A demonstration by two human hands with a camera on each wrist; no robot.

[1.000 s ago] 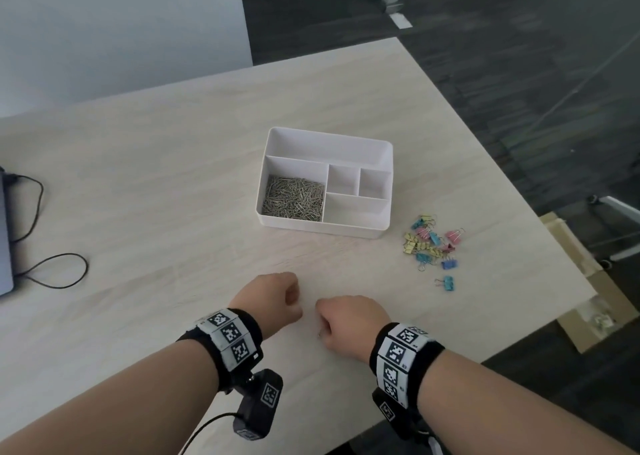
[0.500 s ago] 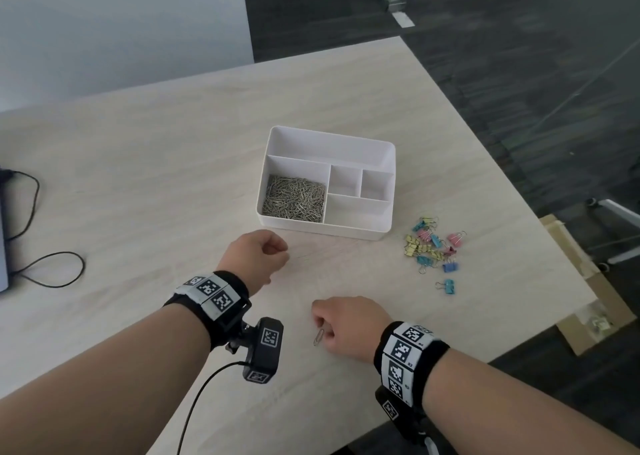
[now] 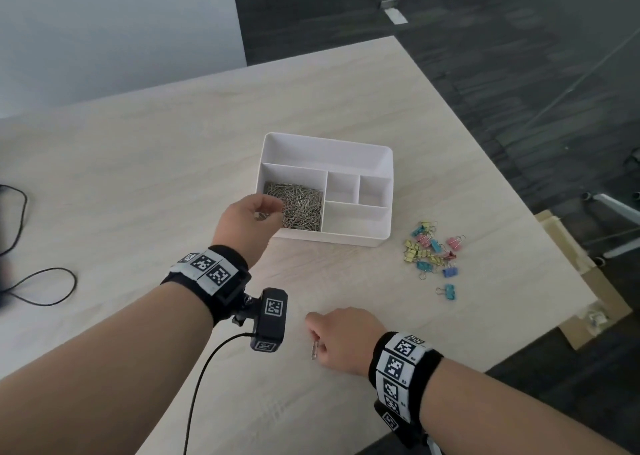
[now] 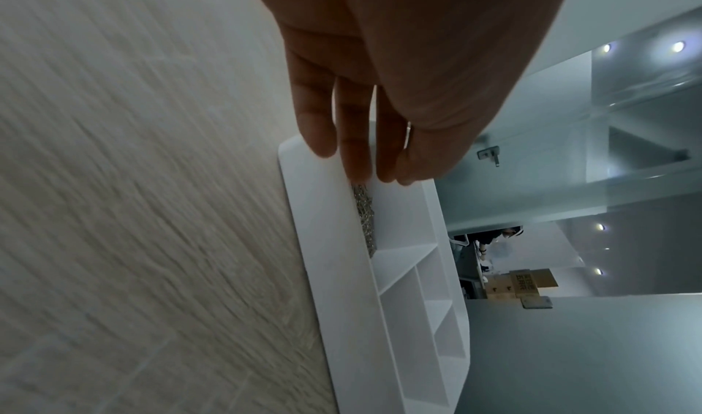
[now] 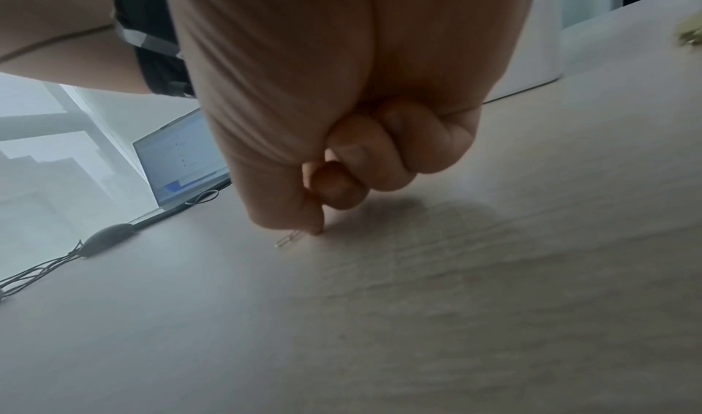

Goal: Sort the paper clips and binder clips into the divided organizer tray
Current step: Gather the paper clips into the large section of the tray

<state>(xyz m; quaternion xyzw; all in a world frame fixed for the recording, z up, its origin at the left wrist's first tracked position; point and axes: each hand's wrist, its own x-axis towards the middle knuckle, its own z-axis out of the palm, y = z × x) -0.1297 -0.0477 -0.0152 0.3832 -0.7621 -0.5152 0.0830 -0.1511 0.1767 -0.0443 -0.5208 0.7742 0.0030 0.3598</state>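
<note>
The white divided organizer tray [image 3: 327,144] sits mid-table, with a heap of silver paper clips [image 3: 303,203] in its near-left compartment; the other compartments look bare. My left hand [image 3: 270,212] hovers over that heap, and a metal glint shows between the thumb and fingers of the left hand [image 4: 379,150], likely a paper clip. My right hand [image 3: 317,337] is a fist near the table's front edge, pinching one end of a single paper clip [image 3: 314,350] that lies on the wood. The right wrist view shows the clip [image 5: 288,239] under the thumb tip. Coloured binder clips [image 3: 433,250] lie right of the tray.
A black cable [image 3: 45,288] loops at the table's left edge, and the right wrist view shows an open laptop [image 5: 182,156] there. The table's right edge drops to dark floor with a cardboard box [image 3: 588,316]. Bare wood lies between the tray and my right hand.
My left hand has moved from beside the right hand forward to above the tray's paper clip compartment. The right hand stayed put, and a paper clip now shows at its thumb.
</note>
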